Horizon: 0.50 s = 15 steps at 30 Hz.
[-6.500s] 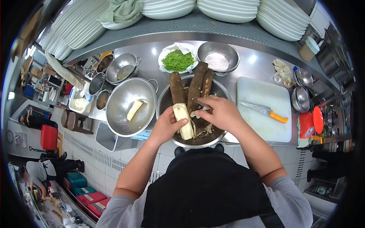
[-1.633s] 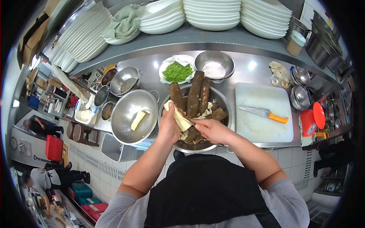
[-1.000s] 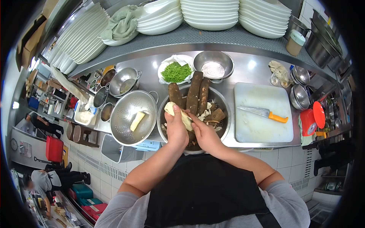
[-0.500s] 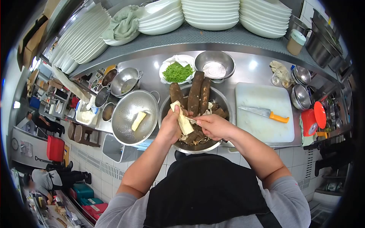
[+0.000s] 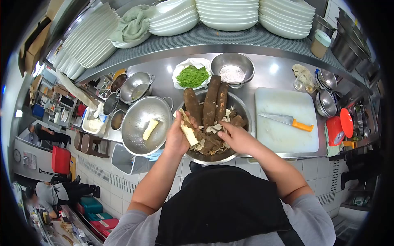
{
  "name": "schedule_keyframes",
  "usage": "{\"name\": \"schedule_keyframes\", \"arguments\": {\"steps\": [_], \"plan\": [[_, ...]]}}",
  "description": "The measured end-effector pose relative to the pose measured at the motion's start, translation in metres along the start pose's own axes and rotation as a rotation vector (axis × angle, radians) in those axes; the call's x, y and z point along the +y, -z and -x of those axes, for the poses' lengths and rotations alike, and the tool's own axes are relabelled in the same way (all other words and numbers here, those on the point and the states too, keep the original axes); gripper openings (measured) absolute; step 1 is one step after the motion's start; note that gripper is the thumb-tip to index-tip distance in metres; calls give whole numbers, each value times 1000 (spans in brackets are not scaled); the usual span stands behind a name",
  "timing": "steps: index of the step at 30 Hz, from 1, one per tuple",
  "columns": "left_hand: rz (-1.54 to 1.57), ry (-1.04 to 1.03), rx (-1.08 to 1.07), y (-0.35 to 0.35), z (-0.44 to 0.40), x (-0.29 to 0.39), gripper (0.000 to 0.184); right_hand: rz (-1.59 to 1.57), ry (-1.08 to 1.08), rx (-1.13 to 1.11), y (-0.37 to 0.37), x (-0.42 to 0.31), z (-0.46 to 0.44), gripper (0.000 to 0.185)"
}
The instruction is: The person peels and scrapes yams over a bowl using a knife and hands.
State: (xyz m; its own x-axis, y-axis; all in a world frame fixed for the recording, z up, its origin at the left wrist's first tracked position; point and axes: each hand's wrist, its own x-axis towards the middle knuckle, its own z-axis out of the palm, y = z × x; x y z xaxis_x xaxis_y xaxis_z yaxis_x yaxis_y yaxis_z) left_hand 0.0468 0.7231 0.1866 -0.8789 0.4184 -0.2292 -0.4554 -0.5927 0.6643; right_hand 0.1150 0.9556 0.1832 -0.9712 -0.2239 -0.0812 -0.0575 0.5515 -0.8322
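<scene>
Gripping: my camera feed shows the left hand (image 5: 177, 138) wrapped around a pale root (image 5: 189, 134), which tilts above the bowl's left side with brown along its upper edge.
Right hand: it sits over the bowl (image 5: 218, 158) with curled fingers (image 5: 226, 126), their tips among the peelings (image 5: 208, 146); I cannot tell whether it has hold of anything, or how far the fingers are apart.
Brown roots: three long ones (image 5: 211, 100) lean against the bowl's far side, their ends above its rim; they stand between the hands and the greens (image 5: 193, 76).
Colander: just left of the bowl, the colander (image 5: 132, 116) has one pale piece (image 5: 150, 129) lying inside, and its rim is near the left wrist.
Board: to the right, the knife (image 5: 288, 121) lies flat on the cutting board (image 5: 283, 140), orange handle pointing right, well apart from both hands.
Back of counter: a metal basin (image 5: 232, 75) stands beside the greens.
Shelf: I see the steel shelf (image 5: 221, 40) running across above the counter, loaded with stacked plates (image 5: 227, 18) and a green cloth (image 5: 132, 25).
Far right: a red scale (image 5: 335, 132) stands past the board, near small metal bowls (image 5: 327, 103).
</scene>
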Motion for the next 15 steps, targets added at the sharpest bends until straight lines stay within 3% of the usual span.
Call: {"name": "schedule_keyframes", "arguments": {"steps": [4,5,8,15], "plan": [[8,-147,38,-20,2,-1,40,-118,111,-51,-6,-40,21,57],[-4,-194,50,-23,2,-2,39,-105,19,-147,2,-60,27,58],[-26,-270,102,-36,7,-6,38,-176,170,-55,-17,-48,26,58],[-40,-321,192,-48,15,-9,35,-206,107,-55,-15,-55,29,56]]}}
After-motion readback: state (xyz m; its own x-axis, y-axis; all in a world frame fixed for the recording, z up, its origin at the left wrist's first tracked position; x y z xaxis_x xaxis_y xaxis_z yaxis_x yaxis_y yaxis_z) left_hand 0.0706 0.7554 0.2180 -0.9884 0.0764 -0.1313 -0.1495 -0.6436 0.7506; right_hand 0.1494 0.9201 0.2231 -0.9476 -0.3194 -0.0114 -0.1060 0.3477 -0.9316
